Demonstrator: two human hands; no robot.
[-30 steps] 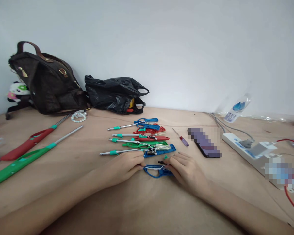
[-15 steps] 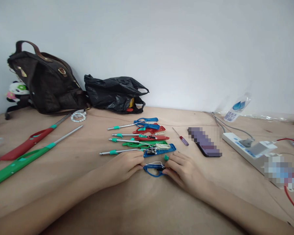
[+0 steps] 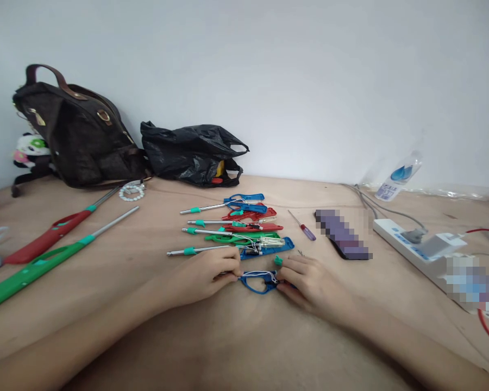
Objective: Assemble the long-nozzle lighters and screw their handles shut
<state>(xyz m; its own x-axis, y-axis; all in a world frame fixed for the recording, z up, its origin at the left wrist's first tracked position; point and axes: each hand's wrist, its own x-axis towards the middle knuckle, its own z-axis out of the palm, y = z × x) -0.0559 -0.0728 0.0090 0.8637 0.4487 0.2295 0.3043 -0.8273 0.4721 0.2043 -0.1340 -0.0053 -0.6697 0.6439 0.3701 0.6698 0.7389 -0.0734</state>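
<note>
A blue lighter casing (image 3: pixel 256 289), opened up with white wires (image 3: pixel 258 275) running along its top, lies between my hands near the table's middle. My left hand (image 3: pixel 215 271) is closed in a pinch at the casing's left end. At its right end, my right hand (image 3: pixel 307 279) has its fingers closed on the casing, hiding that part. A small teal plastic piece (image 3: pixel 277 260) shows by the right fingertips. Just beyond, several opened long-nosed lighters lie in a stack of rows, among them a green casing (image 3: pixel 220 238) and a red casing (image 3: pixel 264 228), with metal tubes (image 3: pixel 206 250) pointing left.
To the right are a screwdriver (image 3: pixel 307 232), a phone (image 3: pixel 342 236) and a white power strip (image 3: pixel 407 247) with cables. Two whole lighters, red (image 3: pixel 49 239) and green (image 3: pixel 36 269), lie left. Behind stand a dark backpack (image 3: pixel 81 141), a black plastic bag (image 3: pixel 183 149) and a bottle (image 3: pixel 401 174).
My right hand has shifted slightly right, baring more of the blue casing and its wires. My left hand stays at the left end. The view has moved a little.
</note>
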